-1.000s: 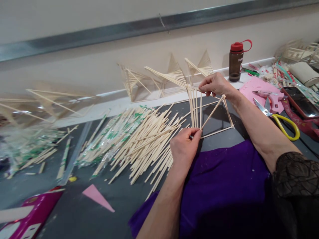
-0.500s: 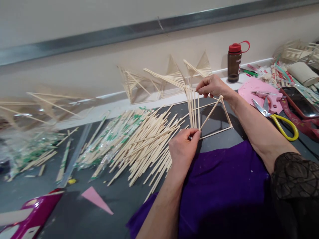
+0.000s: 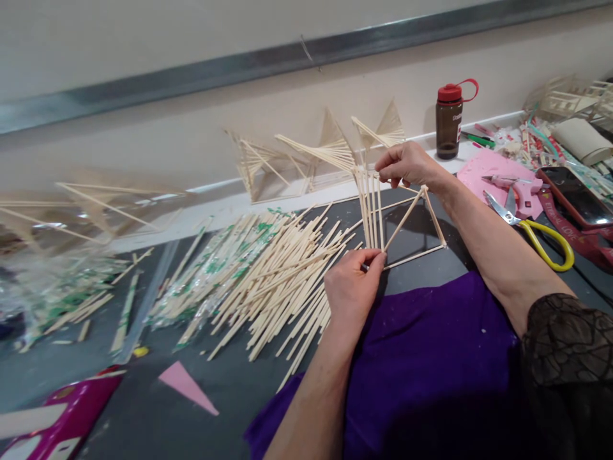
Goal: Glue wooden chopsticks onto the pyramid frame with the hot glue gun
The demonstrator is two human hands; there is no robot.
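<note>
A small frame of thin wooden sticks (image 3: 405, 219) stands on the grey table, with a row of nearly upright sticks fanning up its left side. My left hand (image 3: 352, 287) is closed at the bottom of this row, thumb and forefinger pinching the lower end of the rightmost wooden stick (image 3: 381, 214). At the upper end of the same stick, my right hand (image 3: 407, 166) is closed in a pinch. My fingers partly hide both of its ends. Left of the frame lies a pile of loose wooden sticks (image 3: 282, 287).
Similar stick structures (image 3: 318, 153) stand along the wall. Plastic-wrapped sticks (image 3: 220, 262) lie left of the pile. Purple cloth (image 3: 431, 338) covers the near edge. At right are a bottle (image 3: 449, 121), yellow-handled scissors (image 3: 546, 246) and a phone (image 3: 577, 198). A pink triangle (image 3: 189, 388) lies at front left.
Both hands keep the same hold on the stick. The view has shifted very slightly; otherwise nothing visibly differs.
</note>
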